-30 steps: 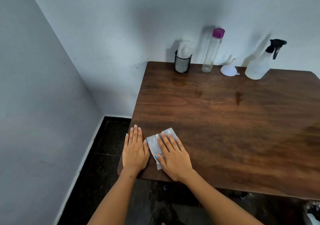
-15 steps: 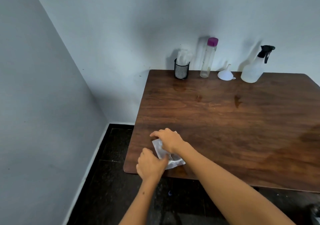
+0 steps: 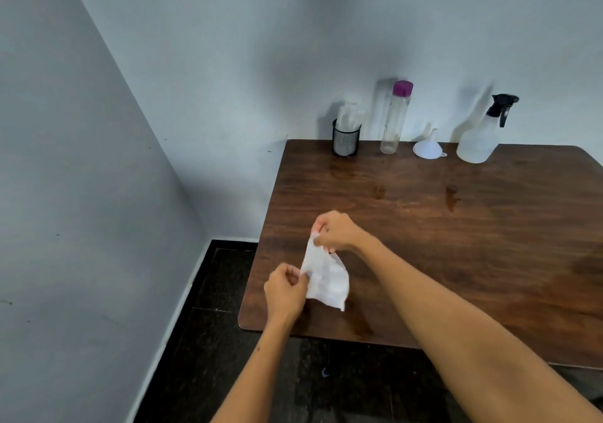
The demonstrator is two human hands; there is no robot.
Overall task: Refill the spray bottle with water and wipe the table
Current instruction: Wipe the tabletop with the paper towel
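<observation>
Hands are gripping a wipe (image 3: pixel 324 279) above the desk (image 3: pixel 456 243).
Left hand (image 3: pixel 285 292) is pinching its 8 o'clock edge, right hand (image 3: pixel 336 231) its 12 o'clock corner.

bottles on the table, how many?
2, both at the back edge by the wall: water bottle with purple cap, right of the mesh cup; spray bottle furthest right.

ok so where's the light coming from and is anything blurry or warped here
Head view: shadows of the spray bottle and water bottle fall up-left on the wall, so the light likely comes from the right; the wide lens bends the table edges; the hands look slightly soft.
</observation>
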